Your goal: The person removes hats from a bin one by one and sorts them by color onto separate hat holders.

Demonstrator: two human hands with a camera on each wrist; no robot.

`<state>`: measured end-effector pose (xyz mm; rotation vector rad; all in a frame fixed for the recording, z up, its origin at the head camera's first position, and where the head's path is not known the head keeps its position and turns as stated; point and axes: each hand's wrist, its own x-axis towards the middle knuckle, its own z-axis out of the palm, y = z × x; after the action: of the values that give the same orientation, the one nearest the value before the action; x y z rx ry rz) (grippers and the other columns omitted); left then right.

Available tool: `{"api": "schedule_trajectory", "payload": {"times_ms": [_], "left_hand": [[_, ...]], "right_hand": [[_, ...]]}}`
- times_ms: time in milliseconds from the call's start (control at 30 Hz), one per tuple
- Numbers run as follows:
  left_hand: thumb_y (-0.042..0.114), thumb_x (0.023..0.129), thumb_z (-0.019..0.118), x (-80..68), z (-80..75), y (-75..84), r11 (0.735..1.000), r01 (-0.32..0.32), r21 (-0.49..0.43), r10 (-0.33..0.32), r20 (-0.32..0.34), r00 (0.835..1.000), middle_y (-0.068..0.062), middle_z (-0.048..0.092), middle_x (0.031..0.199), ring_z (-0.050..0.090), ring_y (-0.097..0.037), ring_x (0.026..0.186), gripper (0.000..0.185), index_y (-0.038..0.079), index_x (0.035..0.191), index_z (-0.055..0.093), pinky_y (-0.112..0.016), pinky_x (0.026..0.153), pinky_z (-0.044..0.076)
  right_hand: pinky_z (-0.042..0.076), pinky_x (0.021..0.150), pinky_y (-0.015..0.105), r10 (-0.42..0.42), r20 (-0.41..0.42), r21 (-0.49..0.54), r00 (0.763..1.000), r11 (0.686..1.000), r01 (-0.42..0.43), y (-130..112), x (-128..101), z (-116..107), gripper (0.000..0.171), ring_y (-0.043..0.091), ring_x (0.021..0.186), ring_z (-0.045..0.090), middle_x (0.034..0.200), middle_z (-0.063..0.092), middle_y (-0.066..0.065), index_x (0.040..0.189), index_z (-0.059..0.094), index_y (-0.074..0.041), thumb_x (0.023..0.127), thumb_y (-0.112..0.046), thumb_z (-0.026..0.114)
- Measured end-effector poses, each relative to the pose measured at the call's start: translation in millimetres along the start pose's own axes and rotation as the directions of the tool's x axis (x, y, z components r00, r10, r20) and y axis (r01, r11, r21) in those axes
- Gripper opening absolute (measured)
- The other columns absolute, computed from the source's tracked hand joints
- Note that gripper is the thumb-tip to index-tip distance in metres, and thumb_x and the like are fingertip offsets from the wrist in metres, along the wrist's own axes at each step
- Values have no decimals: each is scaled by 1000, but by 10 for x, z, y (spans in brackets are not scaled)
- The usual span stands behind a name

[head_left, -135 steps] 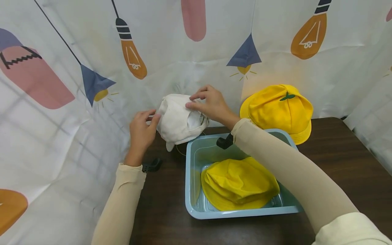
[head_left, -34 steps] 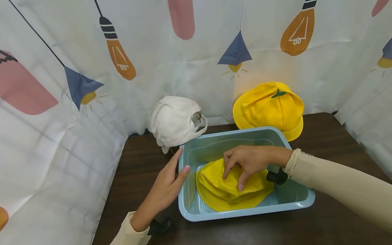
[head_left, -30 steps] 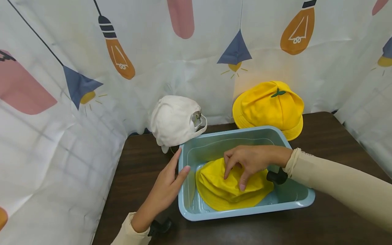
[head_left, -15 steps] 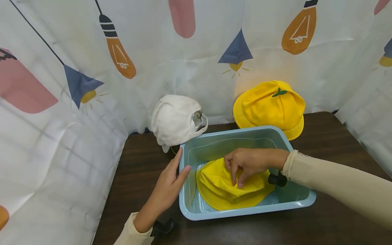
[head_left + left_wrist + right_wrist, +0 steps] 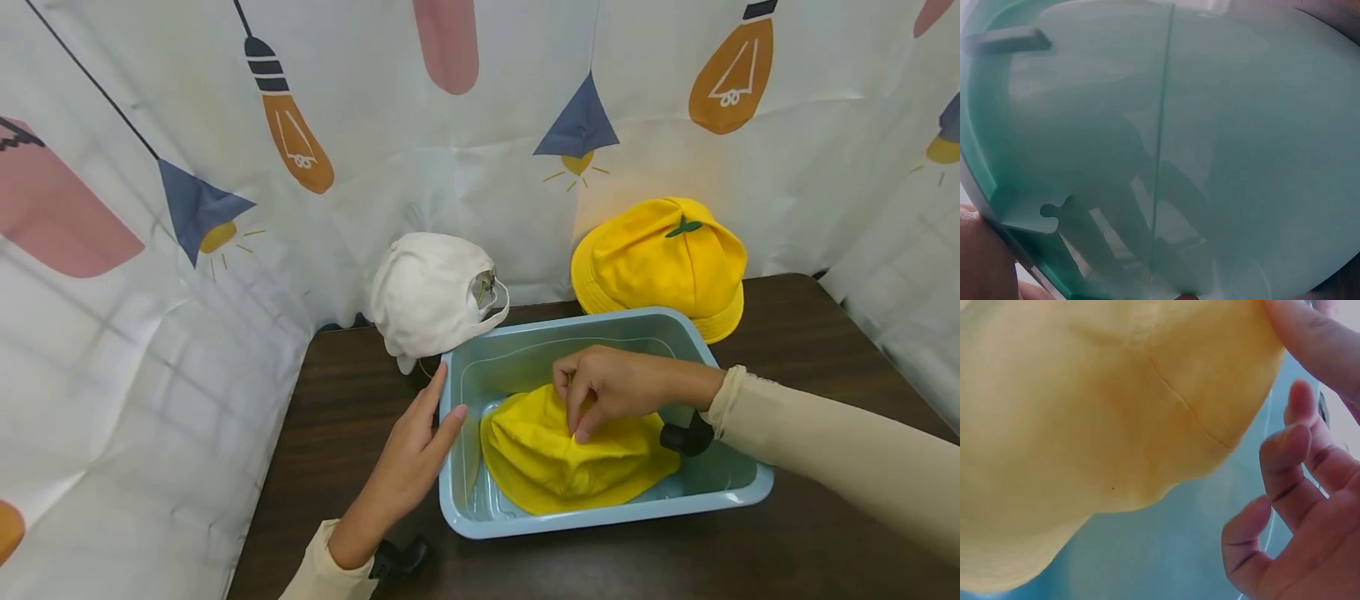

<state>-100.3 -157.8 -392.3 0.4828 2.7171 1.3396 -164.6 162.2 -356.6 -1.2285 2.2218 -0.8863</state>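
Note:
A yellow brimmed hat (image 5: pixel 536 454) lies crumpled in a light blue plastic basin (image 5: pixel 555 527). Thumb and forefinger of my right hand (image 5: pixel 618 385) pinch the cloth at the top of its crown. In the right wrist view, the hat (image 5: pixel 1122 419) stretches away from the pinch while the other fingers of the right hand (image 5: pixel 1304 512) curl loosely beside it. My left hand (image 5: pixel 408 462) rests with straight fingers along the basin's left rim. The left wrist view is filled by the basin wall (image 5: pixel 1254 150), with part of the left hand (image 5: pixel 985 256) at the rim.
Behind the basin's left corner stands a white cap (image 5: pixel 423 292) with an open back strap. Another yellow hat (image 5: pixel 652 267), bearing a green sprout, sits behind its right side. A patterned white curtain (image 5: pixel 480 183) encloses the dark wooden table (image 5: pixel 345 392).
Both hands have left the white cap since the earliest frame; the left went to the basin rim. Lately the right thumb and forefinger closed on the hat and drew its crown up slightly.

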Motion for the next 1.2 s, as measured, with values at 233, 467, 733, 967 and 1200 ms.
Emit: {"api": "schedule_trajectory", "payload": {"times_ms": [233,467,733,967,1200], "left_hand": [[44,107,50,21,-15,13,1000,6,0,-6,10,1000,-6,29,168,38,-29,150,72,19,165,16,-56,118,35],[44,107,50,51,-28,21,1000,10,-13,-10,11,1000,-8,28,168,40,-32,149,72,19,165,16,-57,115,38],[47,107,48,44,-7,28,999,45,-16,-45,31,999,-9,26,169,41,-34,148,72,19,165,15,-56,113,41],[45,107,49,24,-10,18,999,36,-16,-36,22,999,-8,27,168,41,-32,148,72,20,165,15,-57,114,39],[43,108,50,10,-9,18,999,30,-14,-29,23,999,-8,28,168,40,-32,148,71,20,165,15,-58,115,39]], "right_hand": [[50,67,22,-74,-120,40,990,996,79,11,-119,-93,6,9,84,55,90,57,-5,86,84,-27,83,-32,83],[48,65,22,-93,-192,67,977,992,108,-59,-196,-205,7,13,82,54,89,55,-2,87,84,-22,84,-28,83],[47,63,24,6,-344,119,939,992,38,-159,-333,-322,8,15,79,52,90,52,2,85,84,-22,82,-15,84],[44,63,27,17,-442,111,897,993,36,-261,-375,-482,12,16,83,51,89,50,3,86,84,-21,82,-10,84],[46,62,27,20,-530,133,848,989,60,-438,-442,-707,13,19,85,50,90,50,2,87,83,-12,82,0,82]]}}
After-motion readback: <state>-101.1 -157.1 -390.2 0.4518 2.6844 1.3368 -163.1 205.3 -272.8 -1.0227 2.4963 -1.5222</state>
